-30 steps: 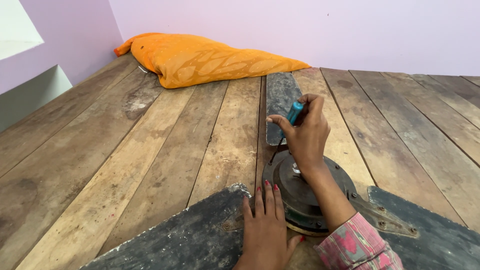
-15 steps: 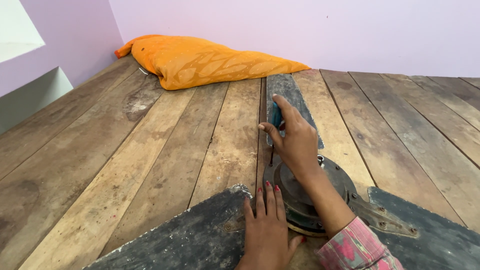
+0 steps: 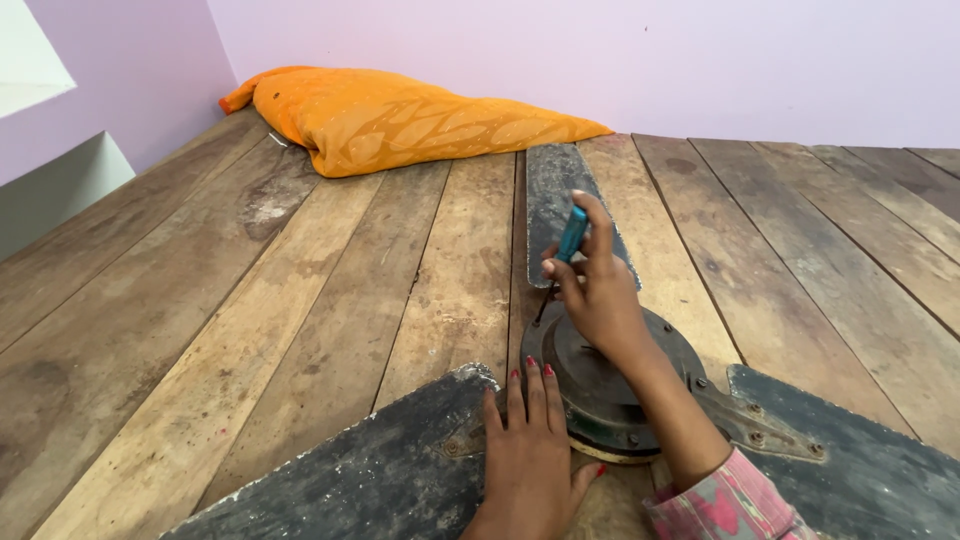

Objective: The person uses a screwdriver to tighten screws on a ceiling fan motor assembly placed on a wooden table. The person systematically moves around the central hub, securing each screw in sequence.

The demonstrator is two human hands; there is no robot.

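right hand: grip closed on teal-handled screwdriver — tip at fan hub
left hand: grip flat, empty — pressing fan blade

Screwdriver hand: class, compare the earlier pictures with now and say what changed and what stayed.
The right hand, gripping the blue screwdriver, dipped forward over it, then rose back, tip at the hub edge. The left hand stayed flat on the near blade; the cloth did not move.

Soft, even daylight; sharp focus.
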